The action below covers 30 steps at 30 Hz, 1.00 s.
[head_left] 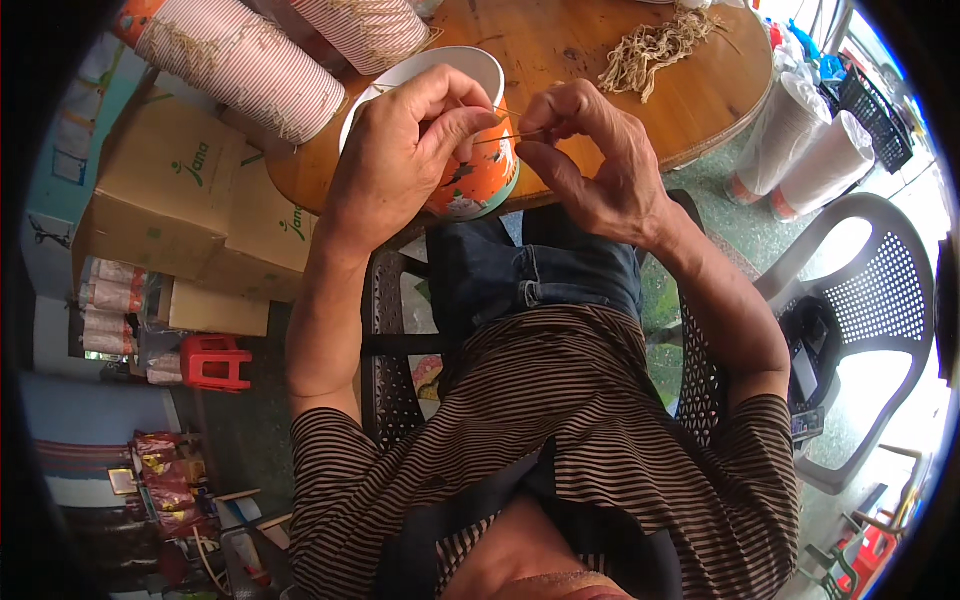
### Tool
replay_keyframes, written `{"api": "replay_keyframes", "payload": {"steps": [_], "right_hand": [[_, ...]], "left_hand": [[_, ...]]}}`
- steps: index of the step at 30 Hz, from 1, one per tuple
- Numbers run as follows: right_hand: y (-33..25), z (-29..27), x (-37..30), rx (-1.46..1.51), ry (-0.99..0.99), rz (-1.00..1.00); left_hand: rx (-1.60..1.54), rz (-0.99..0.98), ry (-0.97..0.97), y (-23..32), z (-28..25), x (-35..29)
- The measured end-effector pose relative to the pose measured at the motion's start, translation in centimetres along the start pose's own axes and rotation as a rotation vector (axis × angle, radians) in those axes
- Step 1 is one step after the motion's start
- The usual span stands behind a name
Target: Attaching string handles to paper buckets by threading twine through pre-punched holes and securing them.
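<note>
My left hand [400, 150] and my right hand [600, 150] are raised close together above the table's near edge. Each is closed in a pinch, with a thin tan cord [497, 140] running between the fingertips. Just behind and below them is a paper bucket [485, 180] with an orange printed side, a white inside and a green base, tilted against the table edge. My left hand covers part of its mouth. Some thin strand also shows at the bucket's rim beyond my left hand.
A loose bundle of tan cords [660, 50] lies on the wooden table [560, 50]. Stacks of nested paper buckets [240, 65] with cords on them lie at the far left. Cardboard boxes [165, 180] stand left, beside a red stool [215, 362]. A plastic chair [880, 290] and wrapped stacks [825, 165] are right.
</note>
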State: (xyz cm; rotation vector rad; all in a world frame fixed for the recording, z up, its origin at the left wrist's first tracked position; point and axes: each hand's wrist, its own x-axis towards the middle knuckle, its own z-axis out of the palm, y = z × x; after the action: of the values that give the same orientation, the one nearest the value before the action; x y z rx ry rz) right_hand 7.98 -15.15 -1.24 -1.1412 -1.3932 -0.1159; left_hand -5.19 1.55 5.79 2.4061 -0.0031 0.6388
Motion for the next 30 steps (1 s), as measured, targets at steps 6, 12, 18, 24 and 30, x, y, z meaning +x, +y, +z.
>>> {"api": "replay_keyframes", "payload": {"steps": [6,12,18,24,30], "right_hand": [[0.7,-1.1,1.0,-0.037,-0.095,-0.183],[0.4,-2.3,1.7,-0.318,-0.132,-0.350],[2.2,-1.4,0.9,-0.269,-0.035,-0.170],[1.3,-0.2,0.6,-0.090,-0.040,-0.042],[1.5,0.6,0.3,-0.008,-0.030,0.071]], "left_hand": [[0.148,0.135,-0.023,0.8,0.0,-0.1],[0.344,0.155,-0.159,2.4,-0.8,-0.2],[0.101,-0.098,-0.269,1.3,-1.4,0.1],[-0.091,-0.094,-0.305,1.0,-1.3,0.2],[-0.202,-0.074,-0.303,0.7,-1.1,0.1]]}}
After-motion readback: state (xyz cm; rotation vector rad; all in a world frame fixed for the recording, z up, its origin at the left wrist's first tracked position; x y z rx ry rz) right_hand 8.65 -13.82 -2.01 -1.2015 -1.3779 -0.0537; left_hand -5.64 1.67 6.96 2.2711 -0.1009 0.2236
